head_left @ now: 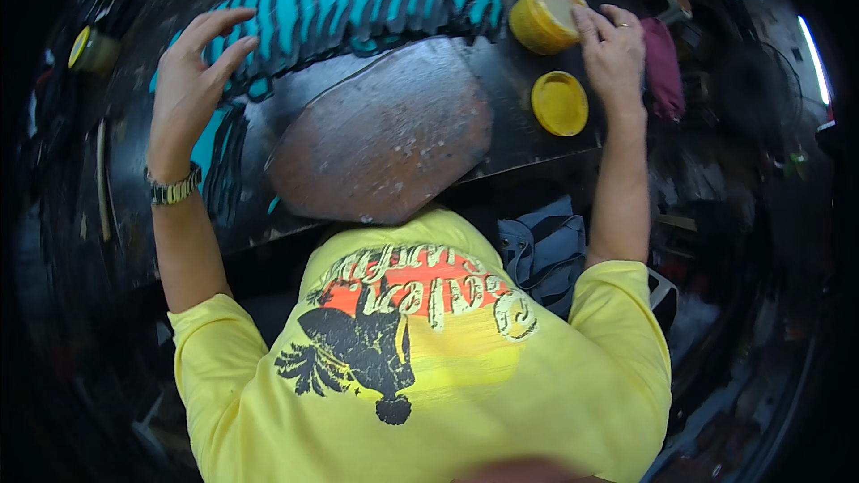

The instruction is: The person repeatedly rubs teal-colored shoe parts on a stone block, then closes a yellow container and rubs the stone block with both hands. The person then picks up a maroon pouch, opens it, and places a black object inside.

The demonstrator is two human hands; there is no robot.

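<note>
My left hand (190,80) is open over the left end of a row of teal pieces with black edges (358,2), which overlap one another. Its thumb and forefinger are apart, with nothing visible between them. At the right, my right hand (614,52) has its fingers curled at the rim of a yellow tub (540,27), and the thumb touches the rim. The tub is uncovered and holds something pale. A round yellow lid (560,104) lies on the table just nearer to me. Part of the right fingers is hidden behind the hand.
A worn brown board (385,139) with cut corners lies between me and the row on the dark table (528,148). More teal pieces (208,148) lie by my left wrist. A maroon cloth item (663,72) is right of my right hand. A grey bag (544,246) sits below the table edge.
</note>
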